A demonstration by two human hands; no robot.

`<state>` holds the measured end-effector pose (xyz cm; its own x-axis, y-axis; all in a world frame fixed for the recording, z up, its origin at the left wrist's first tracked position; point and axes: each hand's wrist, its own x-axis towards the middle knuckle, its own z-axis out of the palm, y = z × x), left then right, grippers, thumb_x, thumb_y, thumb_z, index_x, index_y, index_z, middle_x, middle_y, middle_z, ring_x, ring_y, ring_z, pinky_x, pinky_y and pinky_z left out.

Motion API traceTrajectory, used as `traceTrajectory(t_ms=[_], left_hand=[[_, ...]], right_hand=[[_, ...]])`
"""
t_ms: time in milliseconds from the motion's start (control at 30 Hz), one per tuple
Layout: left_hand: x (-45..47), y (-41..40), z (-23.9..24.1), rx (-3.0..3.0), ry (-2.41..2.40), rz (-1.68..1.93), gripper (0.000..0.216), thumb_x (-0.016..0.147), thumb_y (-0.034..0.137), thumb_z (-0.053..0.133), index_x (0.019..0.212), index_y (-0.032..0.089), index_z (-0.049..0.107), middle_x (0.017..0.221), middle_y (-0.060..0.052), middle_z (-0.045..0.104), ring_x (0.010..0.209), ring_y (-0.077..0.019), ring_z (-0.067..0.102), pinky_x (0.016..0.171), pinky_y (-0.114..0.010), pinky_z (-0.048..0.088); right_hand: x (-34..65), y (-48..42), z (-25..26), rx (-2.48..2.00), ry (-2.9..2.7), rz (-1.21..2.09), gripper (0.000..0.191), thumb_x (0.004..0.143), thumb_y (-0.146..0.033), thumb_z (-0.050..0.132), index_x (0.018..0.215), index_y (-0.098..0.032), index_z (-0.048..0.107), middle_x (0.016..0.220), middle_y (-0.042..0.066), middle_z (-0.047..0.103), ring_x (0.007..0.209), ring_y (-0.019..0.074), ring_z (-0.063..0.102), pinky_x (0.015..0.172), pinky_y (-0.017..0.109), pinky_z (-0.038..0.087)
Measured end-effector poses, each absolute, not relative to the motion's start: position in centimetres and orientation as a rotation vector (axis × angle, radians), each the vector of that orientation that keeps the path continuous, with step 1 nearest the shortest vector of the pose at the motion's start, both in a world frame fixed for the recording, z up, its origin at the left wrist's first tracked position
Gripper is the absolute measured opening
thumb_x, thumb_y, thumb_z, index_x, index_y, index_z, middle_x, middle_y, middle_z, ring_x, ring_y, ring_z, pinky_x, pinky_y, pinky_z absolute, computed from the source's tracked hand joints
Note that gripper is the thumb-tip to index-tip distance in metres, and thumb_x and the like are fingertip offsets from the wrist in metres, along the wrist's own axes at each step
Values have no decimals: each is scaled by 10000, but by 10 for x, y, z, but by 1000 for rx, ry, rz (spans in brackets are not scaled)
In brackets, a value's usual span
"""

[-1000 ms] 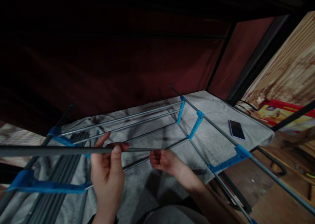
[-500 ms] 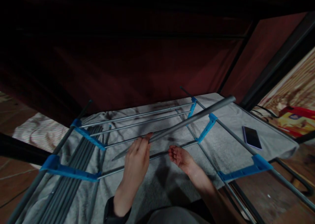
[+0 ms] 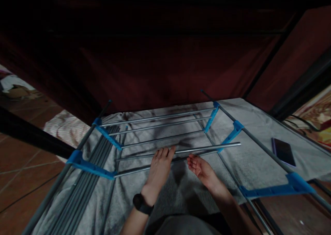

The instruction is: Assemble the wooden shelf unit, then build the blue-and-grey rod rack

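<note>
My left hand (image 3: 161, 166), with a black watch on its wrist, is closed around a loose grey metal tube (image 3: 209, 147). The tube lies nearly level, crossing above the frame's nearest crossbar (image 3: 134, 171). Just right of it, my right hand (image 3: 198, 167) is turned palm up beside that crossbar, its fingers loosely curled and apart with nothing in them. Around both hands stands a rack frame of grey tubes joined by blue plastic brackets, with a left bracket (image 3: 90, 167) and a right bracket (image 3: 230, 136) nearest the tube's ends.
Several grey tubes (image 3: 77, 193) lie bundled at left on the grey blanket (image 3: 176, 193). A phone (image 3: 283, 152) rests on the blanket at right. A dark red panel (image 3: 160, 73) rises behind the frame, and a dark bar (image 3: 28, 135) crosses at left.
The tube in my left hand has swung down from a steep slant to nearly level, its right end lowered. My right hand stays beside the crossbar. The view has shifted slightly left.
</note>
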<state>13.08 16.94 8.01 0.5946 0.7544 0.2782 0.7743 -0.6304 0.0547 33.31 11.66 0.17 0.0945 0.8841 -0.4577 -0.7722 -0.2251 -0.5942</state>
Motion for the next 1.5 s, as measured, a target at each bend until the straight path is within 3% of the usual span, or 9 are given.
traceTrajectory(t_ms=[200,367,700,933,1500], left_hand=[[133,170,60,-2758,-1290,-299,577,884,3,426,1410,235,476,1113,-76,633,1048,-228,592,960,-401,470],[134,170,54,-2810,-1284,-136,527,918,52,430,1414,223,485,1127,-91,640,1029,-222,595,969,-399,465],[131,175,31,-2801,-1241,-95,579,885,14,426,1428,211,468,1151,-91,644,1070,-228,570,1005,-400,415],[116,182,24,-2780,-1252,-54,548,853,1,467,1375,162,510,1119,-100,641,1049,-225,565,1011,-399,393],[97,194,14,-2685,-1283,-67,466,914,38,434,1350,171,528,1085,-94,652,1039,-209,585,1035,-413,401]], right_hand=[[332,109,8,-970,-343,1543,225,709,-293,796,904,-195,741,989,83,769,877,210,697,807,341,530],[335,105,3,-904,-309,1549,359,690,-276,814,1039,-238,736,962,44,774,948,217,709,867,353,551],[337,115,-26,-941,-147,1442,204,674,-237,851,845,-217,742,916,33,771,889,200,734,917,343,581],[345,119,-30,-996,-193,1418,240,661,-252,853,863,-222,727,902,35,774,914,221,737,985,413,551],[348,144,-23,-976,-234,1400,184,672,-175,813,785,-241,685,945,35,762,952,210,713,1045,446,490]])
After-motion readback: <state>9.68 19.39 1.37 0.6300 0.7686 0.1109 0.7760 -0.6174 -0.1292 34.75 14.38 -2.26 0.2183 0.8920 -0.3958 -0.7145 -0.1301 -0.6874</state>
